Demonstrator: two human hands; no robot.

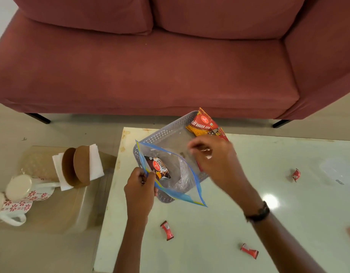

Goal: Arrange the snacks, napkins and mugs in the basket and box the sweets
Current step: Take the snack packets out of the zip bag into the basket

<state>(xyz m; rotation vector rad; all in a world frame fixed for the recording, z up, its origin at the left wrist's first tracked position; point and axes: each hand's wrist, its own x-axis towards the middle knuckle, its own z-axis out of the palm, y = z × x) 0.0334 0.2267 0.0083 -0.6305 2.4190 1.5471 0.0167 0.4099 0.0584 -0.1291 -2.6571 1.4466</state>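
A grey perforated basket [160, 133] sits at the table's far left, with an orange-red snack packet [202, 125] leaning in its far corner. My left hand [139, 186] pinches the edge of a clear zip bag [176, 174] with a blue seal, held over the basket; a brown salted-peanuts packet [160, 168] lies inside the bag. My right hand [211, 154], blurred, hovers over the basket beside the bag's mouth with fingers curled; whether it holds anything is unclear. Three red wrapped sweets [167, 230] [249, 251] [296, 174] lie scattered on the table.
The pale green table [268, 223] stands before a maroon sofa [150, 66]. On a low glass side table [52, 213] to the left are white napkins [95, 162] in a brown holder [75, 166] and two floral mugs [28, 191] on their sides. A clear box [336, 170] sits far right.
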